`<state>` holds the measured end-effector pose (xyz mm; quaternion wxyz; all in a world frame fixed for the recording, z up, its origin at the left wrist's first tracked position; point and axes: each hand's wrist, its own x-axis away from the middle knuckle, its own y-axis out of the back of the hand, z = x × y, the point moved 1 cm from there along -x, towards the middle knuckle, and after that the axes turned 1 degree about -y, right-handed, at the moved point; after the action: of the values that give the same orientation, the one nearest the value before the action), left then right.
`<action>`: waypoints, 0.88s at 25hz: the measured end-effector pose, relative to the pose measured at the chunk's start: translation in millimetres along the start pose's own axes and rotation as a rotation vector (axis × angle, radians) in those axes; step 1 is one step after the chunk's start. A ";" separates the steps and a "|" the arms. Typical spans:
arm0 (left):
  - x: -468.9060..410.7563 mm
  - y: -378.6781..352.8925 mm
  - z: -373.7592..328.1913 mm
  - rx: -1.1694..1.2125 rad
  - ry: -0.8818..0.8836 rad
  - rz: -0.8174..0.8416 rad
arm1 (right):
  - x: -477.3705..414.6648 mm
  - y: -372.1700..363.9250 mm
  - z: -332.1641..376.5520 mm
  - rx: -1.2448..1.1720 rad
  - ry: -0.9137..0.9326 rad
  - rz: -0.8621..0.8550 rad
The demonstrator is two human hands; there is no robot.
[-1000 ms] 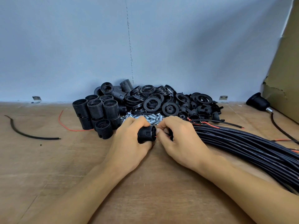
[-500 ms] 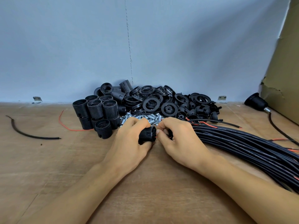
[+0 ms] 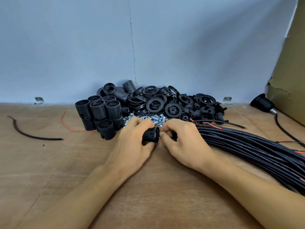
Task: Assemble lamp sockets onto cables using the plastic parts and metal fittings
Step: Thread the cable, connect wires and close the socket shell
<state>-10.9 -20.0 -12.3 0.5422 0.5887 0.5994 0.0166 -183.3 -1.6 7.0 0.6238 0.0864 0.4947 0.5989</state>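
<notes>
the left hand (image 3: 132,146) grips a black ribbed plastic lamp socket (image 3: 150,136) held sideways just above the brown wooden table (image 3: 66,162), the right hand (image 3: 184,142) pinching a thin red wire (image 3: 159,138) at its end, beside the bundle of black cables (image 3: 247,146).

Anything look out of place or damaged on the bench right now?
Two offcuts lie left of the parts pile, apart from the cable bundle: a curved black cable scrap and a loose red wire. The cardboard at right has a torn edge. Left hand grips a socket shell, right hand holds a cable end: nothing odd.
</notes>
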 end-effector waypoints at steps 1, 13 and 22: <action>-0.4 -0.1 0.1 0.004 0.001 0.001 | 0.2 -0.6 -0.6 -0.003 -0.005 -0.004; -2.9 0.4 2.8 0.191 0.142 -0.017 | 0.9 -1.8 -1.2 -0.045 -0.043 -0.096; -2.1 -1.4 7.6 0.333 0.231 0.036 | 1.5 0.9 -1.0 -0.036 0.034 -0.132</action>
<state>-7.4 -26.7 -15.0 0.3647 0.6752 0.6412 -0.0057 -184.9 -0.6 6.5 0.6548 0.0322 0.4992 0.5666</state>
